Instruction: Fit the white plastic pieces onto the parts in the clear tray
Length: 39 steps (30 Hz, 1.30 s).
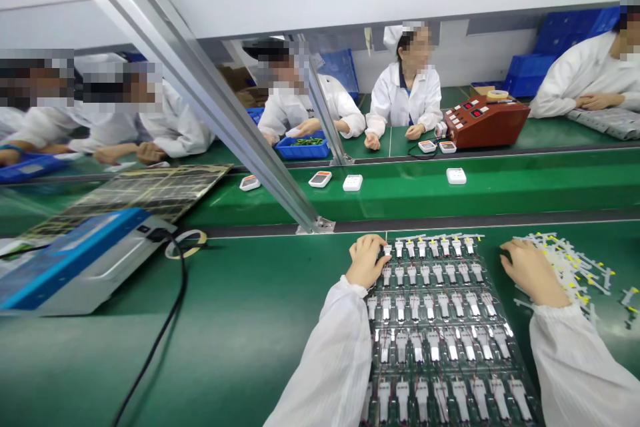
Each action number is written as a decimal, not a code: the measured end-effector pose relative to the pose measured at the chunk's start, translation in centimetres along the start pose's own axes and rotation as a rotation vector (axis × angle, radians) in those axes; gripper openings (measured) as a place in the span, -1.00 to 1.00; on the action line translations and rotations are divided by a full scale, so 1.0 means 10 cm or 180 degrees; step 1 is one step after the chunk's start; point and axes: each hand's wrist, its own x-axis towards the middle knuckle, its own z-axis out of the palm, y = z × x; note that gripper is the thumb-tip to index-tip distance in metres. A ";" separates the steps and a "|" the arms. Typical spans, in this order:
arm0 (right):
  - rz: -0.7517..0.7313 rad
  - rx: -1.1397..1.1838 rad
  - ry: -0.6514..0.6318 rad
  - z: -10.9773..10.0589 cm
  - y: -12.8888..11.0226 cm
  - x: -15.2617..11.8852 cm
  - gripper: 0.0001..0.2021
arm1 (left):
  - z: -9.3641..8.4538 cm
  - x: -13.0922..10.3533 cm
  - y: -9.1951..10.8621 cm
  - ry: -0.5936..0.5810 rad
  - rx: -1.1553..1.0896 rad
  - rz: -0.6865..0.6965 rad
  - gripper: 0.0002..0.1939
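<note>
A clear tray (pixel 442 325) holds rows of small white parts with thin red and dark wires. At its far left corner my left hand (pixel 367 261) has bent fingers, thumb and forefinger closed around the end of the far row; what they grip is too small to make out. Along the tray's far edge lie thin white strips with yellow ends. Beyond the tray's right side, my right hand (pixel 534 271) is curved with thumb and forefinger apart, and no held thing shows. Beside it spreads a loose pile of white strips with yellow tips (pixel 575 267).
A blue and grey box (pixel 80 260) with a black cable and a tape roll (pixel 186 244) stand left. A metal post (pixel 225 107) slants across the view. White devices (pixel 353 183) lie on the green belt (pixel 400 197). Several co-workers sit opposite, near a red-brown instrument (pixel 485 121).
</note>
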 end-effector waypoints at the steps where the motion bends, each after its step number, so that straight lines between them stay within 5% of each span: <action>1: 0.0000 -0.0049 -0.0140 0.02 0.00 -0.01 -0.81 | 0.00 0.00 0.00 0.0004 -0.0024 0.0005 -0.77; 5: 0.0025 -0.0106 -0.0334 0.03 0.01 -0.03 -0.76 | 0.02 0.00 0.01 -0.0057 -0.0096 0.0034 -0.84; 14: 0.0266 -0.0836 -0.0096 -0.10 0.09 -0.12 -0.88 | -0.05 -0.03 0.03 0.0128 0.0326 -0.0033 -0.76; 30: 0.0482 -0.0598 0.0208 -0.09 0.15 -0.06 -0.77 | -0.07 -0.02 0.01 -0.0060 -0.0212 -0.0030 -0.71; 39: 0.0446 -0.0742 -0.0063 -0.12 0.13 -0.09 -0.75 | -0.02 0.00 -0.06 -0.0009 -0.0350 0.0137 -0.71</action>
